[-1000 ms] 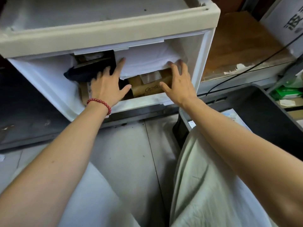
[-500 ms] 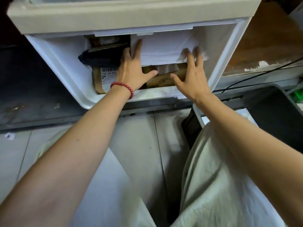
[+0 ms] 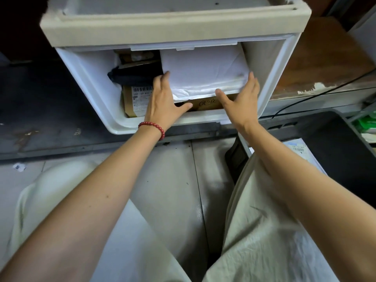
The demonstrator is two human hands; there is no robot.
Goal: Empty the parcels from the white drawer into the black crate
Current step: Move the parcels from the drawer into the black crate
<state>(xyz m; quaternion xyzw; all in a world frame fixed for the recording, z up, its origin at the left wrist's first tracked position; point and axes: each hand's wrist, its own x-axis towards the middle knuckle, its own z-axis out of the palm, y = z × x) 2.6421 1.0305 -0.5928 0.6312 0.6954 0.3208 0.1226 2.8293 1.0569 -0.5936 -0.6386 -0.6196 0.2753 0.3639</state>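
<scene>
Left hand (image 3: 164,102) and right hand (image 3: 242,101) flank the soft white plastic parcel (image 3: 203,72) at twelve o'clock. Fingers straight, both press it.

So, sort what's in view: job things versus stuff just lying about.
Job: white drawer, white parcel, black parcel, labelled cardboard box, black crate, left hand, right hand.
Lying about: black cable, green packet, floor label scrap.

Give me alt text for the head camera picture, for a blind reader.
A person's left hand and right hand press on either side of a white parcel atop the pile in an open white drawer. Beneath it lies a cardboard box, beside it a dark parcel. A black crate stands at lower right.
</scene>
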